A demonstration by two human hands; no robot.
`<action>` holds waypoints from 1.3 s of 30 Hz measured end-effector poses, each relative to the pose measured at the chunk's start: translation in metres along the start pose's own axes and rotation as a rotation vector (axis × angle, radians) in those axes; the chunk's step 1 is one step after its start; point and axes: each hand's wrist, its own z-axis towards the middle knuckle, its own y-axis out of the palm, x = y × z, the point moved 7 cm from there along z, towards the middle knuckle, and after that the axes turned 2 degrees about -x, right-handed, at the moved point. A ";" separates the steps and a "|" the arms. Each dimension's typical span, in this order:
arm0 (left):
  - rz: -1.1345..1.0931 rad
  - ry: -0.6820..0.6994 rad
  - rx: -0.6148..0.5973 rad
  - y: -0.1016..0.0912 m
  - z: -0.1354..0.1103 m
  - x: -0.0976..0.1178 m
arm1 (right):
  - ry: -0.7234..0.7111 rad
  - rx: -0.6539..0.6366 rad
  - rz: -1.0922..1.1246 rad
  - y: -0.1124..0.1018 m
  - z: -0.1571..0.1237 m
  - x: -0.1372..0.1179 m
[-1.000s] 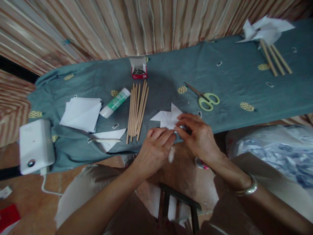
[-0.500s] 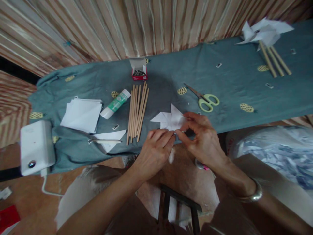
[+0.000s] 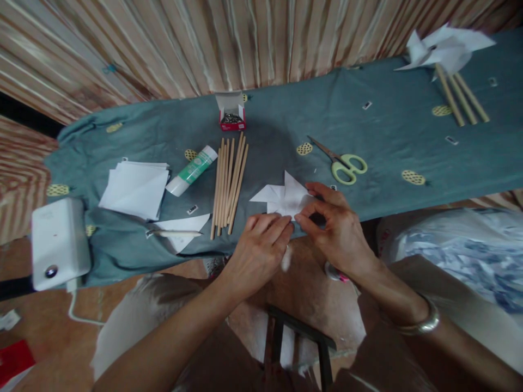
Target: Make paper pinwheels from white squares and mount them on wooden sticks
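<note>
white folded paper (image 3: 281, 199) looks sharply pointed, right grip (image 3: 338, 231) pinching it, left grip (image 3: 259, 247) unclear.

The head-worn camera looks forward and steeply down from above the person's pale-trousered legs (image 3: 128, 326). It is near the long teal cloth (image 3: 278, 120) with yellow pineapple prints, taking in its left end and reaching up to the striped beige fabric curtain (image 3: 261, 41) behind.

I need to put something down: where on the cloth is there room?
Widest patch: between green-handled scissors and paper pinwheels. Another: between red box and scissors. Crowded: left, with paper stack, glue stick and wooden sticks; near edge, where left hand and right hand touch folded paper.
</note>
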 end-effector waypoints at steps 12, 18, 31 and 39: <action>0.006 0.006 0.005 0.001 0.000 0.000 | -0.064 -0.026 -0.066 0.000 0.000 -0.005; 0.014 0.003 0.014 0.000 0.001 0.001 | -0.125 -0.026 -0.076 0.003 -0.002 -0.005; -0.005 -0.007 0.005 0.000 0.001 0.001 | -0.205 -0.115 -0.099 0.007 -0.002 -0.014; -0.012 -0.019 0.006 0.001 0.002 0.001 | -0.290 -0.191 -0.209 0.017 -0.005 -0.027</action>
